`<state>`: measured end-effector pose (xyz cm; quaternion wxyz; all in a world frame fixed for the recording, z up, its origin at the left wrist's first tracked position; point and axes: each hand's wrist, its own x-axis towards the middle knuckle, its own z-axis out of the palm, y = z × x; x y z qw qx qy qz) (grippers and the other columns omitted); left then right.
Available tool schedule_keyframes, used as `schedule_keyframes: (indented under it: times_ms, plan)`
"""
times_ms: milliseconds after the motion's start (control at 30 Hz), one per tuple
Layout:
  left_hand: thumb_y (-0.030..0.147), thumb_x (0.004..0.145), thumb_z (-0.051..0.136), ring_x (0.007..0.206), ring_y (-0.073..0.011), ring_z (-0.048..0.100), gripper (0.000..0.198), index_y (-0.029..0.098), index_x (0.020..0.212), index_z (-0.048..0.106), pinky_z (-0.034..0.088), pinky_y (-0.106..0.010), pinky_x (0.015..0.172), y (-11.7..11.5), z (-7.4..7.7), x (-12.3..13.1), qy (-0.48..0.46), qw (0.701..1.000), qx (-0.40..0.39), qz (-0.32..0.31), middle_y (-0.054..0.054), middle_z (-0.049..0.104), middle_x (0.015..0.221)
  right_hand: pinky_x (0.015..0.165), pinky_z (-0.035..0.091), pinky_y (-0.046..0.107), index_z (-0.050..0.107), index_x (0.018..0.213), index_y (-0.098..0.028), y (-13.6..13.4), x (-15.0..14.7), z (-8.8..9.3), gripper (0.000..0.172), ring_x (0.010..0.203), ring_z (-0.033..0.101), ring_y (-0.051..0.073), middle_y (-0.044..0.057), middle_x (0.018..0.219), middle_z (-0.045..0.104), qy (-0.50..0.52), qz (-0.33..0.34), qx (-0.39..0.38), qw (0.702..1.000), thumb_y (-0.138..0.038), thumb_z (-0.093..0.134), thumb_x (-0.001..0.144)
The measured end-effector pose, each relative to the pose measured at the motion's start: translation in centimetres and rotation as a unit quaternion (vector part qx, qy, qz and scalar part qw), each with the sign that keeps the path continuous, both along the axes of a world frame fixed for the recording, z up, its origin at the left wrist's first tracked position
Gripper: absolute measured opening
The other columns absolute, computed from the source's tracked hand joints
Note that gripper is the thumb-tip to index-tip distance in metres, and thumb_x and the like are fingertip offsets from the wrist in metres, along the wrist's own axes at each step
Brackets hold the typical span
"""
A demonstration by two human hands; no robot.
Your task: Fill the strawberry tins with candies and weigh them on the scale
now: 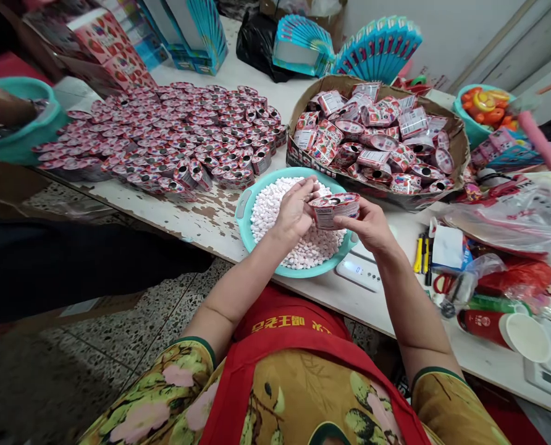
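My right hand grips a small oval carton with a pink strawberry print, a barcode-like label on its side and a dark round hole in its top. Beside the carton's left end is my left hand, palm turned up and fingers stretched out toward the hole. I see nothing held in that palm, though the fingertips partly overlap the carton. Both hands are above a turquoise basin filled with small whitish-pink candy-like pieces.
Many similar cartons stand packed at the left; others fill a cardboard box behind the basin. A digital scale sits beside the basin. Cutters and a red paper cup lie right. Another person's arm reaches into a basin.
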<state>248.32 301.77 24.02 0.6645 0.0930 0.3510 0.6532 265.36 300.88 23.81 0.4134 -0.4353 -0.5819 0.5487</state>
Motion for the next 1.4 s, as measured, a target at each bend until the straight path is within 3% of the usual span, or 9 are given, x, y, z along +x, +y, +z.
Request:
schedule_keyframes:
  times_ms: [100,233,333,567,700,833,1067,1267,1400]
  plan:
    - [0.017,0.09,0.068,0.059,-0.005,0.051,0.002,0.018,0.089,0.07,0.044,-0.016,0.061,0.3,-0.5,-0.9,0.148,0.987,0.055,0.007,0.002,0.061,0.074,0.093,0.057,0.039,0.071,0.105,-0.021,-0.8,2.2,-0.8,0.064,0.095,0.07,0.023,0.004,0.104,0.077,0.022,-0.08,0.028,0.996,-0.052,0.094,0.054]
    - [0.019,0.082,0.073,0.078,-0.0119,0.063,0.005,0.018,0.087,0.074,0.051,-0.023,0.079,0.5,-2.1,-2.7,0.384,0.911,0.149,-0.033,-0.001,0.069,0.081,0.093,0.056,0.041,0.069,0.107,-0.022,-1.5,7.9,-3.4,0.063,0.097,0.069,0.023,0.004,0.106,0.075,-0.012,-0.216,0.06,0.974,-0.048,0.092,0.055]
    - [0.025,0.081,0.075,0.092,-0.0166,0.067,0.015,0.017,0.093,0.074,0.052,-0.029,0.092,0.5,-3.4,-3.6,0.462,0.867,0.183,-0.035,-0.004,0.073,0.094,0.092,0.054,0.04,0.07,0.105,-0.02,-1.9,11.8,-6.6,0.059,0.091,0.068,0.021,0.003,0.099,0.075,-0.08,-0.277,0.058,0.956,-0.044,0.091,0.055]
    - [0.036,0.086,0.074,0.092,-0.0165,0.068,0.022,0.019,0.099,0.073,0.053,-0.029,0.091,0.4,-3.7,-3.1,0.477,0.854,0.21,0.006,-0.005,0.073,0.097,0.091,0.049,0.037,0.073,0.108,-0.017,-2.8,14.5,-12.4,0.062,0.092,0.061,0.02,0.004,0.099,0.073,-0.215,-0.3,0.011,0.929,-0.052,0.085,0.058]
    - [0.038,0.085,0.074,0.09,-0.0154,0.067,0.024,0.018,0.098,0.072,0.053,-0.028,0.09,0.1,-3.2,-2.8,0.486,0.85,0.204,0.007,-0.005,0.074,0.094,0.094,0.048,0.04,0.073,0.112,-0.018,-3.1,14.9,-12.7,0.066,0.098,0.06,0.023,0.007,0.106,0.072,-0.253,-0.292,0.02,0.922,-0.055,0.084,0.059]
    - [0.037,0.085,0.073,0.088,-0.0148,0.067,0.023,0.018,0.097,0.072,0.054,-0.028,0.089,-0.2,-3.1,-2.8,0.495,0.843,0.207,0.019,-0.004,0.073,0.093,0.086,0.049,0.038,0.067,0.127,-0.021,-4.3,15.7,-12.1,0.074,0.111,0.06,0.026,0.012,0.13,0.068,-0.265,-0.3,0.057,0.915,-0.058,0.081,0.064]
    - [0.035,0.087,0.069,0.087,-0.0149,0.067,0.02,0.018,0.099,0.07,0.055,-0.03,0.09,-1.1,-3.3,-3.2,0.531,0.823,0.199,0.024,-0.004,0.071,0.093,0.084,0.054,0.038,0.067,0.118,-0.019,-10.9,16.0,-13.1,0.051,0.106,0.064,0.023,0.013,0.124,0.068,-0.25,-0.443,0.081,0.857,-0.056,0.066,0.084]
    - [0.037,0.088,0.068,0.083,-0.0146,0.067,0.02,0.019,0.097,0.069,0.055,-0.029,0.086,-1.6,-3.5,-2.9,0.539,0.815,0.213,0.022,-0.003,0.071,0.09,0.085,0.055,0.042,0.068,0.11,-0.018,-17.6,14.0,-15.0,0.037,0.113,0.065,0.027,0.015,0.116,0.072,-0.311,-0.475,0.156,0.808,-0.049,0.064,0.091]
    - [0.039,0.091,0.067,0.09,-0.0165,0.067,0.022,0.019,0.1,0.071,0.054,-0.031,0.09,-2.7,-4.0,-3.1,0.583,0.779,0.231,0.021,-0.005,0.072,0.096,0.1,0.05,0.054,0.067,0.108,-0.018,-20.1,12.6,-16.6,0.031,0.113,0.065,0.029,0.016,0.114,0.071,-0.375,-0.466,0.198,0.777,-0.045,0.063,0.093]
